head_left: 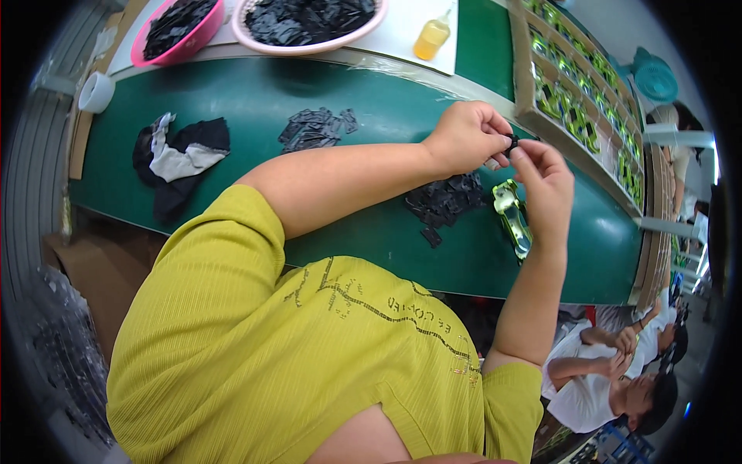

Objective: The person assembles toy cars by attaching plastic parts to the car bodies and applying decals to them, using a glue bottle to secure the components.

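My left hand (466,138) and my right hand (547,184) meet above the right part of the green table. Between their fingertips they pinch a small black part (511,145), mostly hidden by the fingers. A shiny lime-green curved shell with openings (510,210) lies on the table just beside my right wrist. Under my left forearm spreads a loose pile of small black pieces (447,199). Farther left, beyond that forearm, is a second heap of flat dark pieces (318,127).
A black and white cloth (185,158) and a white roll (96,93) are at the left. Along the back stand a pink bowl (215,37), a pale pink basket (315,49) and a bottle of yellow liquid (431,40). A divided carton (530,116) holds green shells. Co-workers sit at the right.
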`<state>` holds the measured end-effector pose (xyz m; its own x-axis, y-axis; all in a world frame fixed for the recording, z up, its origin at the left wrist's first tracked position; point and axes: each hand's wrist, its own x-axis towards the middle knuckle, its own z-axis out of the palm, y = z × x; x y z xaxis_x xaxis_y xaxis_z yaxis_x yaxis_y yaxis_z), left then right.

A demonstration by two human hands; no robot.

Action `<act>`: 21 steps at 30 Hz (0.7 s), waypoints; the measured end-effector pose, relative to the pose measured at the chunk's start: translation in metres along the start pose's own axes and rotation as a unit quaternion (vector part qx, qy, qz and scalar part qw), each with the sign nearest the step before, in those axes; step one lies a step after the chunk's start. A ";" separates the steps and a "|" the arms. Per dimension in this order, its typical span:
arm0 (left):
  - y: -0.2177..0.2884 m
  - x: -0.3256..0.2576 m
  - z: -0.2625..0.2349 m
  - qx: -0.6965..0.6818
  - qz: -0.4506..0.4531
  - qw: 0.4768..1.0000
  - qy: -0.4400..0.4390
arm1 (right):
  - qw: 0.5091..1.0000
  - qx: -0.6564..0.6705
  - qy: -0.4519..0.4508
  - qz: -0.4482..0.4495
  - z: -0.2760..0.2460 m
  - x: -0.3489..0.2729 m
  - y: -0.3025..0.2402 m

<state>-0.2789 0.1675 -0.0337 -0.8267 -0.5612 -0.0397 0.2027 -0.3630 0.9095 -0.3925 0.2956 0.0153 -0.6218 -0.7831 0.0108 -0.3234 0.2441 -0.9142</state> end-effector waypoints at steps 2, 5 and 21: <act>0.000 -0.006 0.006 -0.030 -0.021 0.999 -0.026 | 0.995 0.100 0.017 -0.005 0.004 -0.022 0.014; 0.007 -0.019 0.020 0.029 -0.007 0.997 -0.075 | 0.992 0.100 0.071 -0.023 -0.010 -0.042 0.023; -0.025 -0.014 0.029 0.571 0.339 0.692 -0.283 | 0.958 -0.226 0.086 -0.151 -0.042 -0.107 0.047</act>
<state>-0.2881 0.2058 -0.0437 -0.8830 0.1851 0.4314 0.3660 0.8468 0.3858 -0.3710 0.4150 -0.0118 -0.5470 -0.7602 0.3506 -0.7593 0.2741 -0.5902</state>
